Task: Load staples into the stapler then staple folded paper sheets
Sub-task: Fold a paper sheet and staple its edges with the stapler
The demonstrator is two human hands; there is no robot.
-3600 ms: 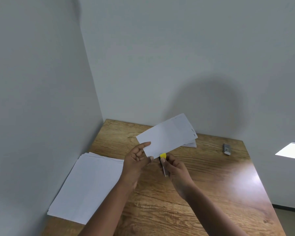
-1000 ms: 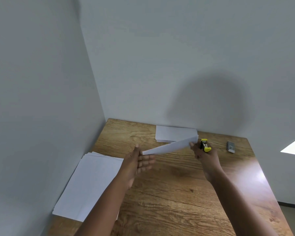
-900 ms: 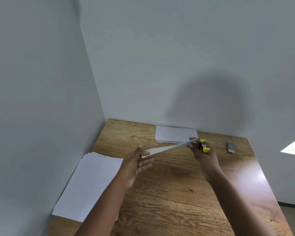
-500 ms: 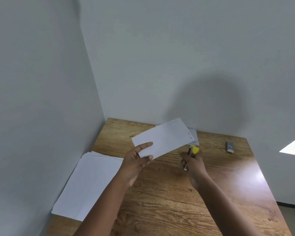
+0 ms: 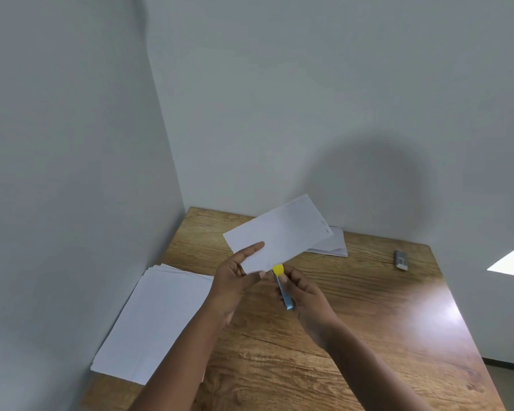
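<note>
My left hand (image 5: 238, 274) pinches the near left corner of a folded white paper sheet (image 5: 279, 232), held up tilted above the wooden table (image 5: 368, 307). Two staples show near the sheet's far right edge. My right hand (image 5: 303, 295) grips a small stapler (image 5: 281, 284) with a yellow tip and a blue-grey body. Its yellow tip sits at the sheet's lower edge, right beside my left fingers.
A stack of flat white sheets (image 5: 158, 321) lies at the table's left side by the wall. A small pile of folded sheets (image 5: 333, 244) rests at the back. A small grey staple box (image 5: 400, 259) sits at the back right. Walls close in left and behind.
The sheet turned from edge-on to facing me. My right hand brought the stapler from the sheet's far right end back to its lower edge near my left hand.
</note>
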